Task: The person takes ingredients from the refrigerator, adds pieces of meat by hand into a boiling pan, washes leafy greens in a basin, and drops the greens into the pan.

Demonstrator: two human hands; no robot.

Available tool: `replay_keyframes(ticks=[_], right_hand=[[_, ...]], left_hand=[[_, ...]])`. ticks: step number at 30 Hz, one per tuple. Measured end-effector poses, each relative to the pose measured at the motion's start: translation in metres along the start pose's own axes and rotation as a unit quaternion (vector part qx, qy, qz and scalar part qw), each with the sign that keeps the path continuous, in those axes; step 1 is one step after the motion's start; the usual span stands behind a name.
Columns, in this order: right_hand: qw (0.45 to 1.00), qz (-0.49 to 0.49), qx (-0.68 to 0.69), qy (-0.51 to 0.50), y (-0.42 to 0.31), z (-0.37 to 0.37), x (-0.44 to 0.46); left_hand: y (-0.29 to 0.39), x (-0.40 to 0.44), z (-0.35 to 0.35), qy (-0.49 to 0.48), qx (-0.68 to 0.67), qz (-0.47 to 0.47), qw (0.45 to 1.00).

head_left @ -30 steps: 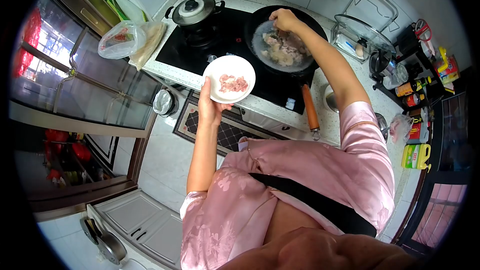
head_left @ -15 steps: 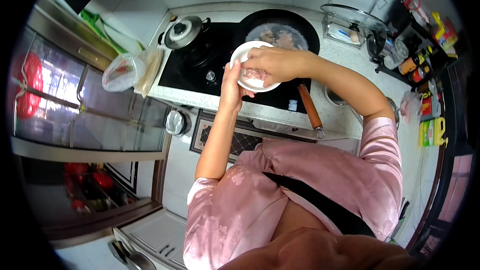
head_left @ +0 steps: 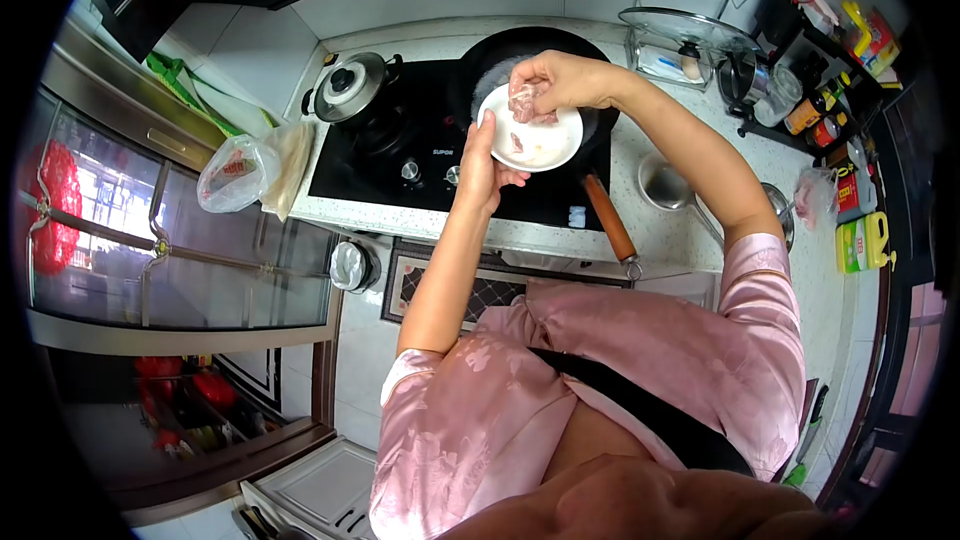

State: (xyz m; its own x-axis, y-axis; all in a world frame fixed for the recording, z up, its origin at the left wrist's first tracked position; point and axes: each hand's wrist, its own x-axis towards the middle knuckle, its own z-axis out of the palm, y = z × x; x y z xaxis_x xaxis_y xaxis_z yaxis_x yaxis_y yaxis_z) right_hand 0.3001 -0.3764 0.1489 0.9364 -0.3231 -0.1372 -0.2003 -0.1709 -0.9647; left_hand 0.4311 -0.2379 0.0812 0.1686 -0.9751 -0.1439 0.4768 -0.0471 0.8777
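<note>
My left hand (head_left: 482,175) is closed on the rim of a white bowl (head_left: 556,148), tilting it a little over the front edge of a black wok (head_left: 468,70). Between the fingertips of my right hand (head_left: 562,78) is a clump of raw meat (head_left: 527,105), at the bowl's far side. A small piece of meat and some pale liquid lie in the bowl. The wok stands on a black gas stove (head_left: 432,165), its wooden handle (head_left: 610,220) pointing toward me. My hands and the bowl hide most of the wok's inside.
Left of the wok stands a lidded steel pot (head_left: 348,88). A plastic bag (head_left: 237,175) hangs at the counter's left end. A ladle (head_left: 668,185) rests right of the wok. A glass lid (head_left: 690,30) leans on a rack, near a shelf of sauce bottles (head_left: 812,115).
The bowl has shifted right and tilted. My right fingers have lifted meat from inside the bowl to its far rim. The view has turned slightly.
</note>
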Motion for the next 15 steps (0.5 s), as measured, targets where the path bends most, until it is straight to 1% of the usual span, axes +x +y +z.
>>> replay_keyframes(ticks=[1,3,4,5,7,8,9,11,12,13,14,15], right_hand=[[1.000,0.000,-0.001,-0.004,-0.001,0.002,0.003],[0.991,0.020,-0.131,0.015,-0.003,0.012,0.007],[0.971,-0.010,-0.238,0.006,0.000,0.017,0.010],[0.943,-0.066,-0.324,0.020,0.004,0.027,0.009],[0.881,-0.166,-0.442,0.033,0.023,0.047,0.021],[0.893,-0.172,-0.414,0.049,0.029,0.057,0.025],[0.893,-0.173,-0.412,0.046,0.028,0.060,0.029],[0.931,-0.075,-0.346,-0.088,0.026,0.062,0.033],[0.945,-0.022,-0.313,-0.096,0.019,0.060,0.032],[0.959,-0.046,-0.267,-0.087,0.019,0.053,0.032],[0.986,-0.011,-0.140,-0.088,0.013,0.044,0.033],[0.996,0.027,-0.012,-0.088,0.004,0.034,0.034]], left_hand=[[0.000,0.001,-0.003,0.004,-0.001,0.002,1.000],[-0.002,0.001,-0.009,0.000,0.002,-0.004,1.000],[-0.001,0.000,-0.010,0.005,0.000,-0.003,1.000],[0.000,-0.001,-0.011,0.014,0.005,0.010,1.000],[0.001,-0.001,-0.014,0.027,0.008,0.024,0.999],[0.001,-0.002,-0.017,0.042,0.026,0.028,0.998],[0.000,-0.004,-0.020,0.056,0.044,0.032,0.997],[-0.003,-0.007,-0.028,0.047,0.043,0.021,0.998],[-0.003,-0.011,-0.028,0.061,0.032,0.024,0.997],[-0.003,-0.015,-0.028,0.077,0.019,0.028,0.996],[-0.001,-0.019,-0.031,0.086,0.016,0.033,0.996],[0.000,-0.022,-0.036,0.093,0.018,0.034,0.995]])
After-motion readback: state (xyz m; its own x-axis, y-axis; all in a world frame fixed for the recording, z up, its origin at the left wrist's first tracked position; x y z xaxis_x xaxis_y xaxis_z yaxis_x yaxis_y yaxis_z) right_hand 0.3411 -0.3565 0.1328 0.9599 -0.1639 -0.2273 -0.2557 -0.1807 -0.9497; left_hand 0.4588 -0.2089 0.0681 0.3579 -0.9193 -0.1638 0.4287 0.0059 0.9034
